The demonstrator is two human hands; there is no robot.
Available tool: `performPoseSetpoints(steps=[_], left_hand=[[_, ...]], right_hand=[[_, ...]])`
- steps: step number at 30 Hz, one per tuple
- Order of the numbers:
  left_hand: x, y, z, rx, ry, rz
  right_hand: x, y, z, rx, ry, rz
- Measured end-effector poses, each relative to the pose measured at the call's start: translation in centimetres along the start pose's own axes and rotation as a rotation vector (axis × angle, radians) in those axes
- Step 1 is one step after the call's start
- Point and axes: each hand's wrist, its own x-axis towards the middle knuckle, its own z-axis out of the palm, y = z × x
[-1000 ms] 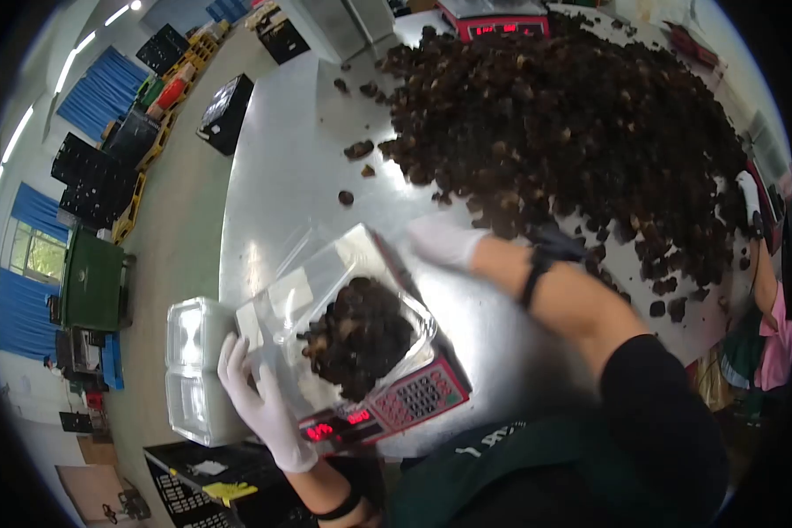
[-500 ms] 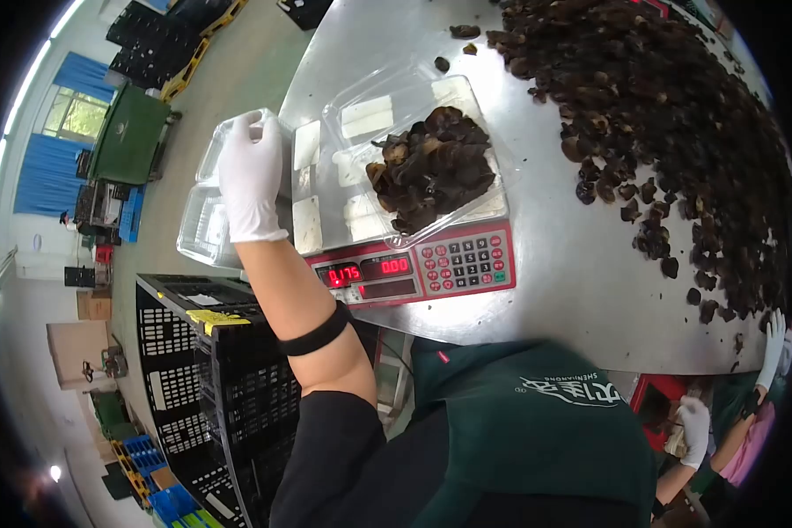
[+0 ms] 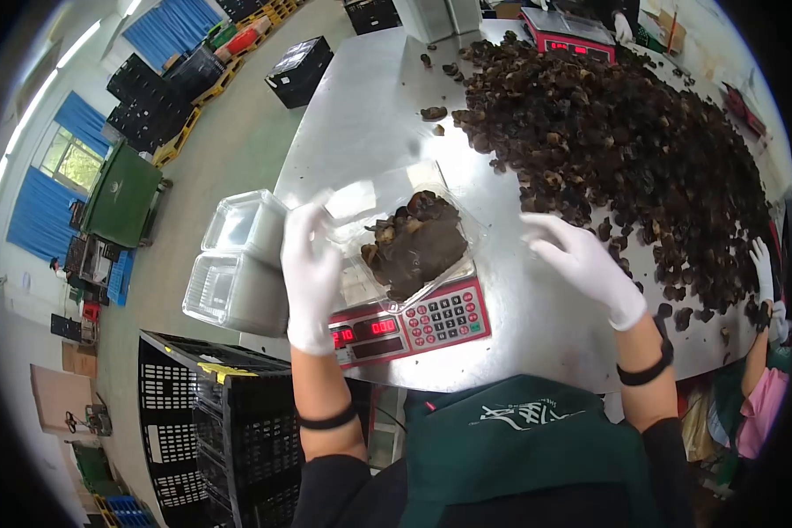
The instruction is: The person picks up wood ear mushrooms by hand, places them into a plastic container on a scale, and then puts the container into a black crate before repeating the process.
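Note:
A clear plastic clamshell container (image 3: 396,304) sits on the electronic scale (image 3: 444,326), holding dark brown wood ear mushrooms (image 3: 418,246); part of the heap looks smeared. My left hand (image 3: 310,282), in a white glove, hovers at the container's left side near its raised lid. Its fingers are blurred but look apart, and nothing shows in them. On the right, my gloved right hand (image 3: 590,268) is open above the metal table, fingers stretched toward the container, with nothing in it. The scale's red digits are partly hidden by my left arm.
A large mushroom pile (image 3: 625,132) covers the table's right side. Clear containers (image 3: 216,286) are stacked left of the scale. Black crates (image 3: 211,414) stand at lower left. A second scale (image 3: 568,35) is at the far end. A co-worker's gloved hand (image 3: 762,264) is at far right.
My right hand has come up from the lower right to above the table. My left hand has shifted right, away from the stacked containers. The scale's reading has changed, and the view has swung.

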Motion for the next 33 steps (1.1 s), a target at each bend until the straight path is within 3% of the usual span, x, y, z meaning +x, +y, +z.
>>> performPoseSetpoints(steps=[2, 4, 6, 7, 8, 10, 13, 14, 16, 18, 24, 28, 30, 32, 33], left_hand=[[-3.3, 3.2, -1.1, 0.176, -0.151, 0.073], [-6.3, 3.6, -0.9, 0.218, -0.251, 0.019], [-8.3, 3.7, 0.3, 0.140, -0.118, -0.131], [-8.5, 4.3, 0.3, 0.010, -0.090, -0.372], [-8.9, 3.8, 0.2, 0.078, -0.103, -0.434], [-9.9, 2.6, 0.6, -0.262, -0.165, -0.706], [-9.2, 3.0, 1.4, -0.685, -0.122, -0.815], [-9.4, 2.0, 1.7, -0.853, -0.109, -0.824], [-8.4, 2.2, 1.3, -0.846, -0.139, -0.842], [-9.3, 1.2, 2.5, -0.959, -0.043, -0.808], [-11.3, 6.7, 1.2, -0.945, 0.006, -0.800], [-12.7, 12.0, -5.4, -0.883, -0.150, -0.560], [-12.2, 11.8, -9.3, -0.762, -0.015, -0.526], [-11.7, 11.3, -11.6, -0.910, 0.019, -0.661], [-12.0, 11.8, -11.9, -0.983, -0.027, -0.692]], right_hand=[[3.5, -0.6, 1.8, 0.074, -0.043, 0.026], [5.6, -0.9, 3.1, 0.148, -0.091, 0.051], [6.9, -1.3, 4.3, 0.211, -0.253, 0.151], [7.2, -0.8, 4.8, 0.271, -0.271, 0.125], [7.1, -0.4, 4.8, 0.263, -0.303, 0.111], [7.2, 0.2, 5.0, 0.451, -0.303, 0.111], [6.9, 0.1, 5.4, 0.534, -0.313, 0.111], [7.0, 0.5, 5.6, 0.527, -0.311, 0.110], [7.3, 1.5, 6.2, 0.538, -0.265, 0.089], [6.8, 1.4, 6.8, 0.585, -0.267, 0.047], [2.6, 0.0, 6.5, 0.704, -0.106, 0.028], [0.5, -1.5, 4.4, 0.918, -0.207, -0.150], [0.2, -2.7, 3.4, 0.922, -0.321, -0.168], [-1.4, -7.5, 4.3, 0.758, -0.258, -0.073], [-1.1, -7.2, 4.4, 0.765, -0.338, -0.107]])
